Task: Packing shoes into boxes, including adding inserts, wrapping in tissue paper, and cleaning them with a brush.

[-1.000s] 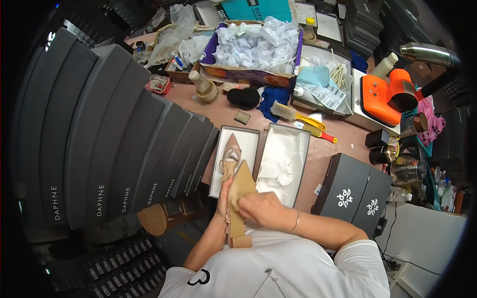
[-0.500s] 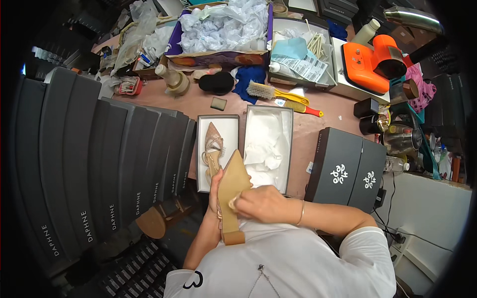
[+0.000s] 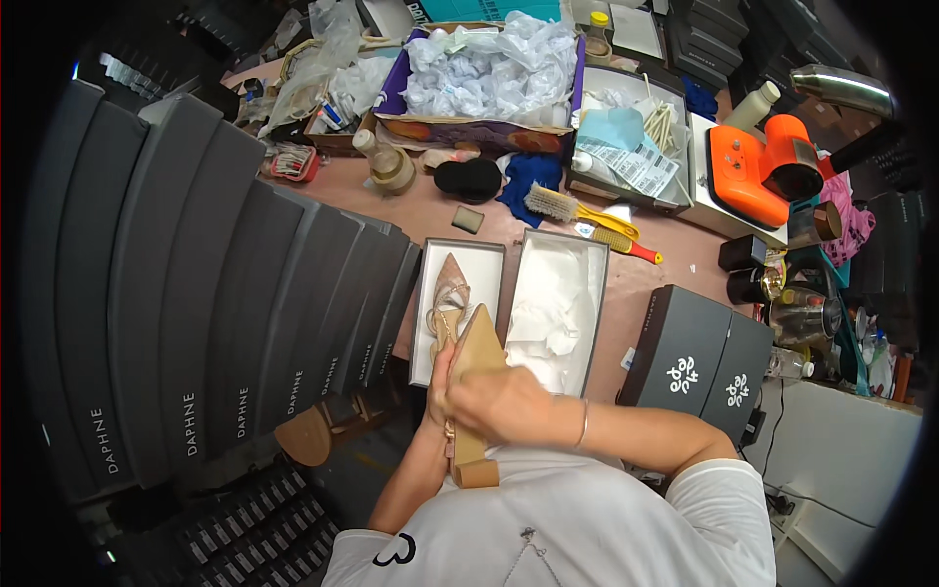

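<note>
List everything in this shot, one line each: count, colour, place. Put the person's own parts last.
shoe in hands: 1, tan sole up, front centre
shoe in box: 1, beige, pointed, left open box
open boxes: 2, white inside, table centre
tissue paper: white, right open box
dark boxes: a long leaning row, dark grey, left
boxes with white emblem: 2, dark, right
brushes: 2, yellow and red handles, behind the open boxes
purple box of crumpled paper: 1, far centre
orange device: 1, far right
bottle: 1, tan, far left of centre
left hand: under the shoe
right hand: pressed on the sole, bracelet at wrist
</note>
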